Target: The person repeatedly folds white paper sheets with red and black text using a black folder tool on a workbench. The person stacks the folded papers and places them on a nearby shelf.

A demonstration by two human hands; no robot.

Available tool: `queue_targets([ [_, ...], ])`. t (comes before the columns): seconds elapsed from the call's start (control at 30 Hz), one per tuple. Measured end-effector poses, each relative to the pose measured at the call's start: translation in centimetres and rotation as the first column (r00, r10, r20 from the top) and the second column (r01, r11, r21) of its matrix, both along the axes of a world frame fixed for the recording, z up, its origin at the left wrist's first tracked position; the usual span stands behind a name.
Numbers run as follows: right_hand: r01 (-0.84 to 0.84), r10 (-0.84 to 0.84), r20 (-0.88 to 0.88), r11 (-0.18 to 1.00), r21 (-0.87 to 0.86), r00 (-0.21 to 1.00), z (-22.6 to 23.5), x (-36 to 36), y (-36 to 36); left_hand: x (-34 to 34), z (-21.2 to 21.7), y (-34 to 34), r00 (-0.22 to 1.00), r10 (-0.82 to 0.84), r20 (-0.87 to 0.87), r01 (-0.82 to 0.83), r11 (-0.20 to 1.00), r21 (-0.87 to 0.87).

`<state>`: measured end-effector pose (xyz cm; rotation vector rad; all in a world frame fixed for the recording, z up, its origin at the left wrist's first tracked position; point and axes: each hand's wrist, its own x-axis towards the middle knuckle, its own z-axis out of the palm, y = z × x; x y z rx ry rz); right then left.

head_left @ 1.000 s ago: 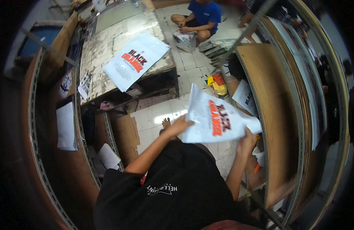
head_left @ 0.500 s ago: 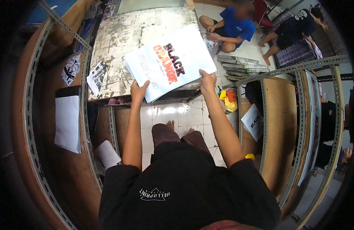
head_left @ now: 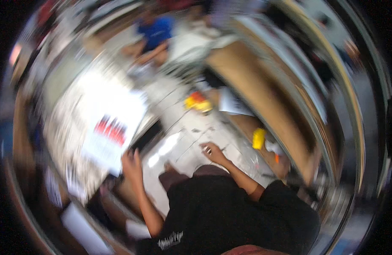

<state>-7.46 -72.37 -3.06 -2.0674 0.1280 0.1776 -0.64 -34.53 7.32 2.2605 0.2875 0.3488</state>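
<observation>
A stack of white paper sheets [head_left: 98,146] with large red and dark print lies on the pale, stained table to the left. Beside its near right edge is my left hand [head_left: 132,165]. Motion smears its fingers, and I cannot tell whether they touch the sheets. My right hand [head_left: 213,153] hangs over the tiled floor in front of my legs, away from the stack. Its fingers are loosely bent and apart, with nothing visible in them.
A person in a blue shirt [head_left: 155,34] sits on the floor beyond the table [head_left: 64,127]. A yellow and red bundle [head_left: 198,102] lies on the floor. Wooden shelving [head_left: 264,102] rises on the right, with a white sheet [head_left: 234,103] and a yellow object [head_left: 258,138] by it.
My view has swung to the right and blurred. The paper stack, held in both hands before, now rests on the table. My right hand has let go and come back toward my body.
</observation>
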Motion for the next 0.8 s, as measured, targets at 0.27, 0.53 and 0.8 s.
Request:
queue_targets([
  [0.27, 0.776, -0.516, 0.684, 0.619, -0.119, 0.516, 21.8, -12.1, -29.5, -2.3, -2.2, -16.4, 0.864, -0.5, -0.066, 0.499, 0.866, -0.032],
  [0.53, 0.625, -0.306, 0.594, 0.635, -0.454, 0.743, 32.1, -14.0, -56.1, -8.2, 4.6, -42.1, 0.665, -0.744, 0.071, 0.735, 0.634, -0.242],
  [0.8, 0.518, -0.197, 0.543, 0.665, -0.538, 0.816, 30.1, -11.1, -62.4, -13.4, 13.8, -59.2, 0.417, -0.898, 0.141, 0.864, 0.344, -0.367],
])
